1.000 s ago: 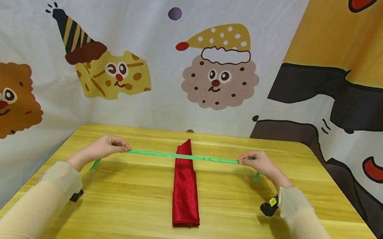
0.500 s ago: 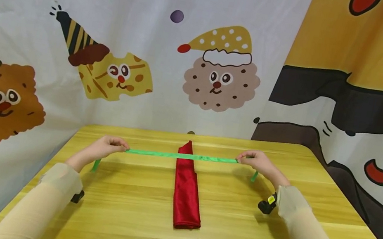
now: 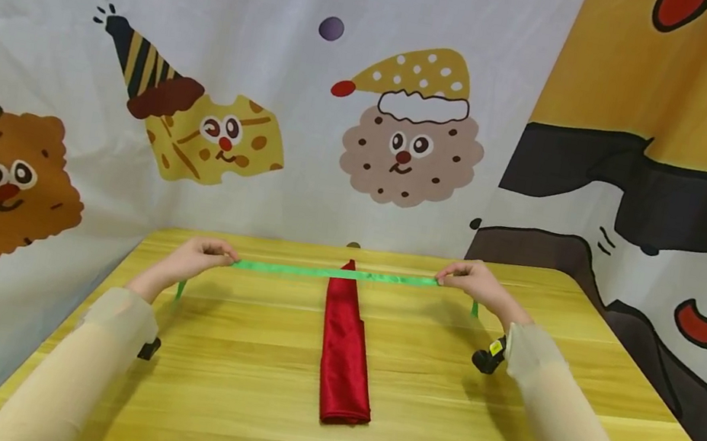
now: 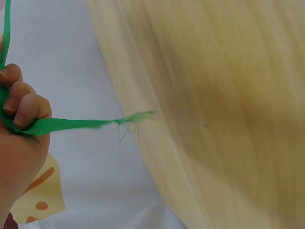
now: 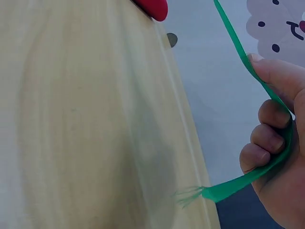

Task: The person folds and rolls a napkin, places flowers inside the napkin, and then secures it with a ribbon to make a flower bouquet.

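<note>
A green ribbon is stretched nearly level above the table, crossing over the far part of a folded red satin cloth. My left hand pinches it on the left; the frayed tail comes out past the curled fingers in the left wrist view. On the other side my right hand pinches it too, with the ribbon running along the palm under the curled fingers. Its right tail, frayed at the tip, hangs out below. The cloth lies lengthwise on the table, narrow end away from me.
The wooden table ends at the back and sides against a printed curtain with cartoon biscuits and cheese. Small black devices are strapped at my wrists.
Both hands have risen a little and moved farther away, carrying the taut ribbon toward the far end of the red cloth. The cloth stays in place.
</note>
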The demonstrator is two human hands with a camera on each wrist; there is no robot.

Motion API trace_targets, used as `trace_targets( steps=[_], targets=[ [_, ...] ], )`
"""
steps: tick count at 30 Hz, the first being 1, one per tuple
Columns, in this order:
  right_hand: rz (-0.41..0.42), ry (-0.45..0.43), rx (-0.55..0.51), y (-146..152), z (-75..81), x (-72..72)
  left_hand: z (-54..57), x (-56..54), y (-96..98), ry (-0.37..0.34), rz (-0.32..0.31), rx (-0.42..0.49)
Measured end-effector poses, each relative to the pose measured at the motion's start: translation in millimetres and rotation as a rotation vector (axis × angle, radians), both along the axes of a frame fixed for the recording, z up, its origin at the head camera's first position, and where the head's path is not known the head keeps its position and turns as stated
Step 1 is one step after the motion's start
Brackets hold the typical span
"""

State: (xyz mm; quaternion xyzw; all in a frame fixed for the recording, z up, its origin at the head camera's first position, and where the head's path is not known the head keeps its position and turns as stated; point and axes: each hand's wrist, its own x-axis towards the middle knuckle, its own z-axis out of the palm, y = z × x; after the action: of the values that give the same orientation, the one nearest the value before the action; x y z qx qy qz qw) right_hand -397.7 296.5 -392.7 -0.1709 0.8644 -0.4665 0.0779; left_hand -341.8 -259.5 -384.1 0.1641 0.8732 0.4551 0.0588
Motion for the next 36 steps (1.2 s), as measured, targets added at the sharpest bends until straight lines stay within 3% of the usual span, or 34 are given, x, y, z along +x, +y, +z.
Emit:
trace_targets(
  steps=[9, 19, 30, 36],
  targets=[
    [-0.01, 0.034, -0.012, -2.2, 7.5, -17.4, 9.0, -13.0, 0.1, 0.059, -0.029, -0.019],
    [-0.077, 0.073, 0.025, -9.9, 5.6, -30.4, 11.4, -27.6, -3.0, 0.082, 0.019, -0.061],
    [-0.202, 0.167, 0.167, -30.7, -8.7, -47.6, 4.9, -45.8, 2.5, 0.07, 0.094, -0.128],
    [-0.225, 0.187, 0.218, -42.3, -19.4, -56.3, -3.5, -59.6, 5.8, 0.087, 0.151, -0.194]
  ],
)
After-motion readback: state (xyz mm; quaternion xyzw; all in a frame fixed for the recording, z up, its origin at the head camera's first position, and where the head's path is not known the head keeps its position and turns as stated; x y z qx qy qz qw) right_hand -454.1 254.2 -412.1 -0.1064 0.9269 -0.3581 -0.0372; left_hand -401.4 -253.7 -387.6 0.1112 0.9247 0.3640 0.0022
